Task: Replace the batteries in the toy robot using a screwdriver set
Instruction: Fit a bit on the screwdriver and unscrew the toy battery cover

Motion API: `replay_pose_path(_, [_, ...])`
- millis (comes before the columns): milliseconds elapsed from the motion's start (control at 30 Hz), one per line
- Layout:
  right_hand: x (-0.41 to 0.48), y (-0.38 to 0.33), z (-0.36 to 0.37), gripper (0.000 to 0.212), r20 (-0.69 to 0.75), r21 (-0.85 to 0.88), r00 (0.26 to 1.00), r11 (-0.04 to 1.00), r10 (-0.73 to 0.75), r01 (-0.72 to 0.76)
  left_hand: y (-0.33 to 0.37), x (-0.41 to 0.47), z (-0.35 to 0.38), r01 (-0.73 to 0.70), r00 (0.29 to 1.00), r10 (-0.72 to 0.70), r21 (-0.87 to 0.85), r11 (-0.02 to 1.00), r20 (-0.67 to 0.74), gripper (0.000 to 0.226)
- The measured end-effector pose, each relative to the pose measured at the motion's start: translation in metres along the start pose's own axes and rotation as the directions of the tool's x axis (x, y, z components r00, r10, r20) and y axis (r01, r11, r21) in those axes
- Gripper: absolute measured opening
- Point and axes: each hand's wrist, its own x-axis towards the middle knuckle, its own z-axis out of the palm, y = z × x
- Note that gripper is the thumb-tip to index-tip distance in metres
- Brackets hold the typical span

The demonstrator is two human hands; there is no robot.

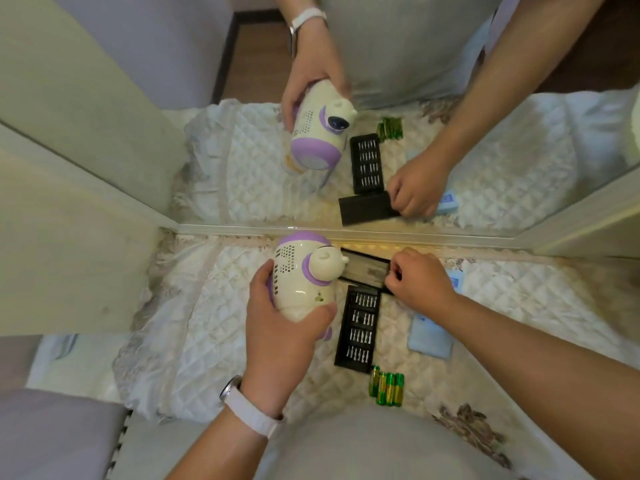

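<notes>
A cream and purple toy robot (300, 271) is tilted above the quilted white cloth, and my left hand (282, 327) grips its body from below. To its right lies the black tray of screwdriver bits (358, 327), open and facing up. My right hand (420, 277) pinches the end of the black case sleeve (363, 270) that lies by the mirror's edge. Several green batteries (386, 388) lie side by side just below the bit tray.
A mirror (346, 133) stands right behind the table and doubles the whole scene. A light blue cloth (429, 339) lies right of the bit tray. The quilted table cover (207, 306) spreads left. A grey cushion (52, 431) sits at the lower left.
</notes>
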Motion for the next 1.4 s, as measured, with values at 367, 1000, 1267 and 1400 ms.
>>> replay_pose_path(367, [-0.012,0.007,-0.014,0.007,-0.072,0.109,0.997,0.994,-0.017,0.025,0.017,-0.001,0.019,-0.033,0.995,0.040,-0.088,0.996,0.089,0.083])
replay_pose_path(1000, [-0.172,-0.140,-0.136,0.079,0.103,0.994,0.982,0.057,-0.159,-0.095,0.065,-0.101,-0.029,-0.491,0.865,0.502,-0.216,0.844,-0.007,0.091])
replay_pose_path(1267, [-0.185,-0.168,-0.158,0.074,-0.039,0.990,0.934,-0.139,-0.356,-0.012,0.080,-0.112,-0.048,-0.575,0.802,0.597,-0.299,0.761,-0.024,0.093])
replay_pose_path(1400, [-0.184,-0.183,-0.162,0.069,-0.111,0.992,0.946,-0.093,-0.305,0.087,0.083,-0.115,-0.049,-0.603,0.776,0.630,-0.299,0.739,-0.009,0.095])
